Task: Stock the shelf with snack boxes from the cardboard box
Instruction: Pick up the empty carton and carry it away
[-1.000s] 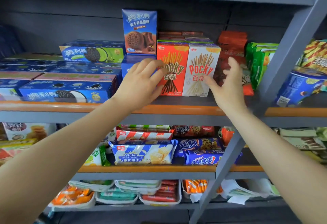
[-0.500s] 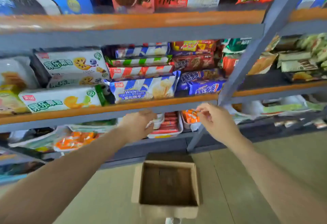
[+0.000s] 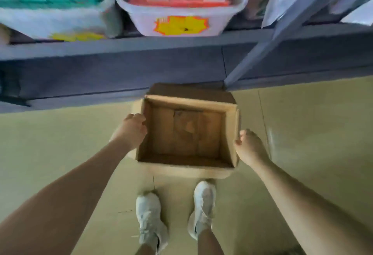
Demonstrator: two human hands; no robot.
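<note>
A view looking straight down shows a cardboard box (image 3: 187,133) in the center of the frame, open at the top, with only its bare brown bottom showing inside. The left hand (image 3: 131,131) is curled at the box's left wall near the upper corner, fingers closed over its edge. The right hand (image 3: 249,146) is against the right wall, thumb at the rim; whether it is clamped on the wall cannot be told. The box sits above a tan floor (image 3: 302,133), just in front of a grey shelf (image 3: 121,69) crossing the upper frame. At the top center, blurred, a white tub (image 3: 181,18) bears a yellow sticker. 2 white shoes (image 3: 150,220) stand at the bottom center.
</note>
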